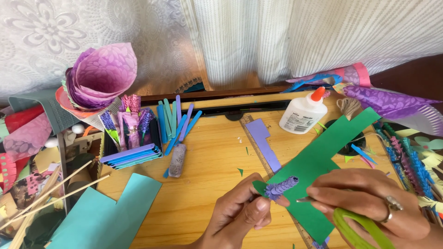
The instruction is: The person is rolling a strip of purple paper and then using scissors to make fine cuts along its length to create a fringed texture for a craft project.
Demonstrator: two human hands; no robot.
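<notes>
Both hands over the green paper [318, 170].
I see the left hand [242, 212] pinching a purple flower [281, 186]; the right hand [369, 203] grips green scissors [360, 228], blades nearly shut.

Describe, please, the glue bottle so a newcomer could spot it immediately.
Start at the wooden table and look to its far edge, below the striped curtain. The glue bottle lies tilted there, beside the green paper sheet. It alone is white plastic with an orange cap.

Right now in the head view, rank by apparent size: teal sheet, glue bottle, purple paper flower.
1. Teal sheet, partly cut off by the frame
2. Glue bottle
3. Purple paper flower, held in the left hand
</notes>
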